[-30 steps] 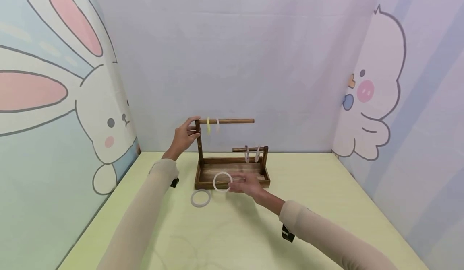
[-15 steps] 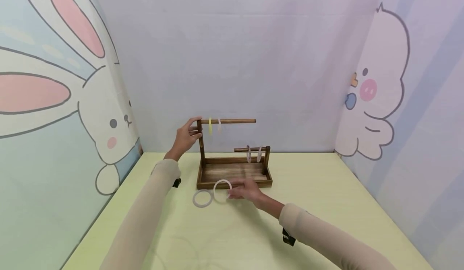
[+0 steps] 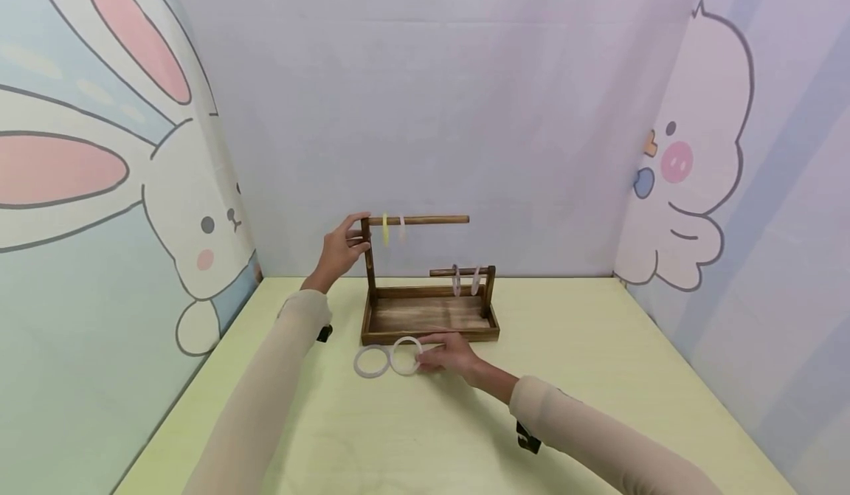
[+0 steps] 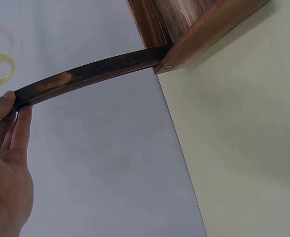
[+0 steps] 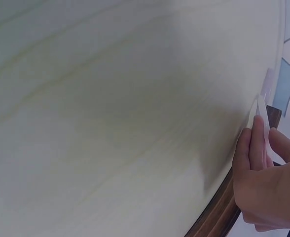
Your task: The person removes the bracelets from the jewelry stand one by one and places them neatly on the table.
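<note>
My left hand [image 3: 337, 257] grips the top of the tall left post [image 3: 369, 266] of a dark wooden stand. The left wrist view shows the thumb [image 4: 2, 106] on one side of that post and the fingers on the other. Low in front of the stand, my right hand [image 3: 453, 355] pinches a white bangle [image 3: 392, 358] by its right side. In the right wrist view this bangle [image 5: 262, 111] sits between thumb and fingers. A greyish bangle [image 3: 356, 364] lies on the table just left of it, their rims about touching in the head view.
The stand's tray [image 3: 432, 337] has a low rim. On the upper bar [image 3: 438, 220] hang a yellow bangle [image 3: 385, 233] and a pale pink one [image 3: 402, 228]. Two pale bangles hang from the lower bar [image 3: 440, 273]. Printed cloth walls [image 3: 425, 111] enclose the table [image 3: 571, 362].
The right hand has lowered the white bangle from in front of the tray to the table's level, beside the greyish bangle. The left hand keeps its grip on the post.
</note>
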### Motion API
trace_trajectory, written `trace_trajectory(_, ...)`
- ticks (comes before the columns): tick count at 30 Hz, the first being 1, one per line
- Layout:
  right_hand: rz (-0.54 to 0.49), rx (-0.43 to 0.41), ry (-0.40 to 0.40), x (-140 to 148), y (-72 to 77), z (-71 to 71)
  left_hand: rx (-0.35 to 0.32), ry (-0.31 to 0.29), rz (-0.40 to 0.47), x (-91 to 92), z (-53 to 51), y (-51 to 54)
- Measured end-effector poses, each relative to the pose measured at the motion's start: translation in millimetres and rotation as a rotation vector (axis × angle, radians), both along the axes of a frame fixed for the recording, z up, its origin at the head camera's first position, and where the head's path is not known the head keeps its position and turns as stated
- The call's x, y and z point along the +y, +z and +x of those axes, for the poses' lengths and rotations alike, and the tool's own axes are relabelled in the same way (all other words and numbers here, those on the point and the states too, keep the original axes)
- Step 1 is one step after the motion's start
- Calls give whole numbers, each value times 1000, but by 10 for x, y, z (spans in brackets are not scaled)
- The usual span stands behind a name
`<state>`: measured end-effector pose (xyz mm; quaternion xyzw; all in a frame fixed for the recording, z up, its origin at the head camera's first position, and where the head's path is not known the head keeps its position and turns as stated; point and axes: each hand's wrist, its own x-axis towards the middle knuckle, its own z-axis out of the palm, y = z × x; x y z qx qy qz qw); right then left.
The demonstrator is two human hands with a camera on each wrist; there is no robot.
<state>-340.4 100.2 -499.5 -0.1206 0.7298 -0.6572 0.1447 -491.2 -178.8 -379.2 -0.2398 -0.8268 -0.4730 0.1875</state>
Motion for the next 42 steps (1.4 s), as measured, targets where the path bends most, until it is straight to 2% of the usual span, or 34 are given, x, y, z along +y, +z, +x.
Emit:
trace_trajectory(13,-34,-12,-48,20,-38,-9,9,9,7,-5,-17,9)
trace_trajectory(25,-21,39,-112,41,-75,-32,10,-5,7,-5,-5,-3)
trace_trajectory(36,-32,20,-100,46,-93,-39,5,4,10,7,18,4)
trace_trajectory(42,5,14,-91,48,-62,-32,13,-6,12,9,13,1)
